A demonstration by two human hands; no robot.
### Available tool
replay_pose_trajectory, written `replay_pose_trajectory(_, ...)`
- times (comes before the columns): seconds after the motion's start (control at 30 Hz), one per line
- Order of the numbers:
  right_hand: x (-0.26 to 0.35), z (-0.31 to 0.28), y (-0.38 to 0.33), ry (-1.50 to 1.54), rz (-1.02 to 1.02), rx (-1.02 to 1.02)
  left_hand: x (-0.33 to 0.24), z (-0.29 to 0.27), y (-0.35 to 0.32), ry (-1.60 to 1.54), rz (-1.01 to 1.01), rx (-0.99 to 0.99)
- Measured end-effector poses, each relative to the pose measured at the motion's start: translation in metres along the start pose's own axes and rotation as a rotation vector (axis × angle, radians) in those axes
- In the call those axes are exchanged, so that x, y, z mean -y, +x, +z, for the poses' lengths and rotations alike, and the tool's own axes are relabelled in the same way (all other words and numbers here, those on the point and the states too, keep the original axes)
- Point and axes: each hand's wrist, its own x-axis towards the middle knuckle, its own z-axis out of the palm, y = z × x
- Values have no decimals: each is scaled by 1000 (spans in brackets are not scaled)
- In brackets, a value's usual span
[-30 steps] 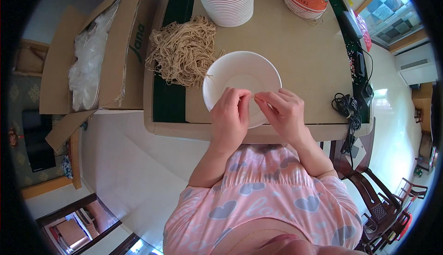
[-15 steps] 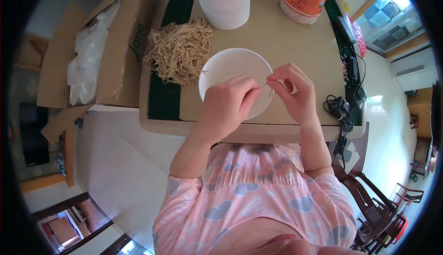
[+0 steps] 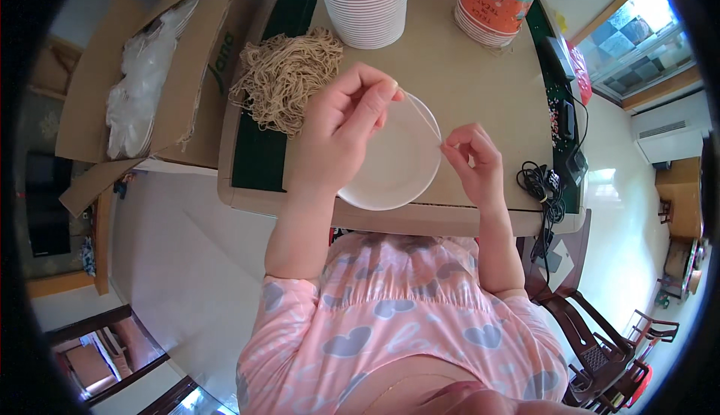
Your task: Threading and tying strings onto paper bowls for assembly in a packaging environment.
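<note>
We pinch a thin pale strand (image 3: 425, 117) taut between our left hand (image 3: 341, 133) and right hand (image 3: 472, 156), fingertips closed on its ends, above the white bowl (image 3: 397, 163) near the surface's (image 3: 465, 70) front edge.

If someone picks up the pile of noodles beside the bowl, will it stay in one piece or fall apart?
The noodles look dry and tangled, so the pile would probably lift as a loose clump. Stray strands at its edges would likely drop off. It seems light and brittle, so squeezing may snap strands.
</note>
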Motion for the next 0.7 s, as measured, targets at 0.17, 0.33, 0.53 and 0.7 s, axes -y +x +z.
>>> replay_pose_trajectory(0.17, 34, 7, 20, -74, -111, -86, 4, 9, 4, -27, -27, 32)
replay_pose_trajectory(0.33, 55, 2, 42, 78, 22, 168, -3, -5, 1, 460, 36, 164)
replay_pose_trajectory(0.53, 10, 6, 55, 82, 58, 36, 50, -59, 17, 529, -147, -23)
replay_pose_trajectory(0.7, -26, 8, 76, 268, 337, 97, 95, -78, 20, 405, -286, -72)
